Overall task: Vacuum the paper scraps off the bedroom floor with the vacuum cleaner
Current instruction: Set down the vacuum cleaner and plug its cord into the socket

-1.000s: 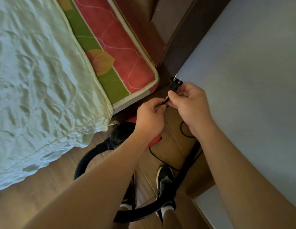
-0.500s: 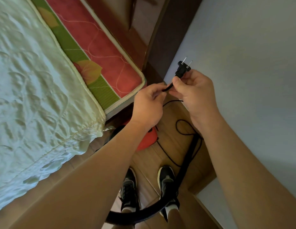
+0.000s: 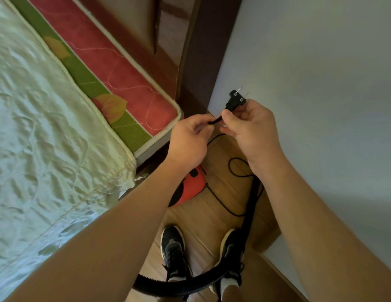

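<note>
My right hand (image 3: 252, 127) pinches the black two-pin plug (image 3: 235, 100) of the vacuum cleaner, pins pointing up toward the pale wall (image 3: 310, 83). My left hand (image 3: 188, 140) grips the black cord (image 3: 214, 121) just behind the plug. The cord loops down over the wooden floor (image 3: 214, 216) to the red vacuum cleaner body (image 3: 190, 186), which is partly hidden under my left forearm. Its black ribbed hose (image 3: 190, 284) curves round my feet, and the black tube (image 3: 251, 205) runs up along the wall. No paper scraps are in view.
A bed with a pale quilt (image 3: 48, 149) and a red and green mattress (image 3: 107, 68) fills the left. A dark wooden headboard (image 3: 168, 40) and post stand behind it. My black shoes (image 3: 172, 249) stand in the narrow floor strip between bed and wall.
Both hands with the plug and cord have risen farther from the floor and vacuum cleaner, and the plug is now held closer to the wall. More cord lies uncoiled on the floor.
</note>
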